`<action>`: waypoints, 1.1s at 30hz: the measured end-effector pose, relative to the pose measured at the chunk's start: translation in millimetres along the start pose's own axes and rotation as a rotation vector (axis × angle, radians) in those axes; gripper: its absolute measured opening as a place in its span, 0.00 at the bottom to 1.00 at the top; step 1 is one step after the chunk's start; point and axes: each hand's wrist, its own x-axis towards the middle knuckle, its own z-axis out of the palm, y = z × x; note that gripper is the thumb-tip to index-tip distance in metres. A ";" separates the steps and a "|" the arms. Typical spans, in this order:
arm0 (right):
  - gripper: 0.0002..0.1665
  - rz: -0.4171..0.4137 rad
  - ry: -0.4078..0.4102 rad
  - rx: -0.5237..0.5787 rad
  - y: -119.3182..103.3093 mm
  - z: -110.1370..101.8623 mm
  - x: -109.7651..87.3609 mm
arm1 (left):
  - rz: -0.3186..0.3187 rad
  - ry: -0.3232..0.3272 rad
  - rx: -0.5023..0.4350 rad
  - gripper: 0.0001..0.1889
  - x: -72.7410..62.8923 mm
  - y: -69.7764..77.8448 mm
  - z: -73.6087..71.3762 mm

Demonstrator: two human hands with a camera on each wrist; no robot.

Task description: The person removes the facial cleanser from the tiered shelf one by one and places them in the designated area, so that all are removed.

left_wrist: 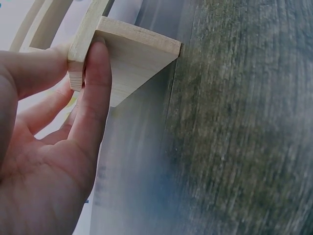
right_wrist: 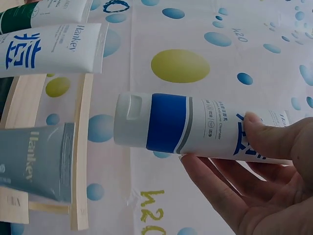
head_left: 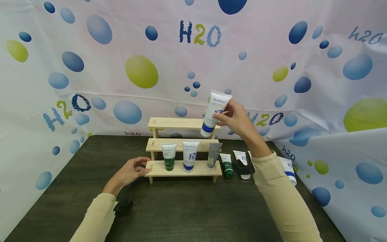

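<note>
My right hand [head_left: 237, 119] grips a white cleanser tube [head_left: 215, 109] with a blue band, between thumb and fingers. It is raised in front of the top tier of a three-tier wooden stand [head_left: 157, 173], tilted with its cap end down. In the right wrist view the tube's cap [right_wrist: 129, 120] points left. My left hand [head_left: 130, 173] pinches the left end of the stand's lowest board [left_wrist: 80, 54], thumb and forefinger on opposite faces. On that board stand a white-and-green tube [head_left: 168, 156], a white-and-blue tube [head_left: 189, 155] and a grey tube [head_left: 214, 155], caps down.
Right of the stand, more tubes lie on the dark table [head_left: 187, 208]: a green-capped one [head_left: 227, 166], a white one [head_left: 240, 156] partly behind my right wrist, and a white-and-blue one [head_left: 288, 170] beyond my sleeve. A patterned sheet [head_left: 193, 60] hangs behind and at both sides.
</note>
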 end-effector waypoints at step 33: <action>0.32 0.074 -0.084 -0.143 33.3 -55.6 -38.6 | 0.018 -0.003 0.003 0.29 0.8 -1.8 -0.5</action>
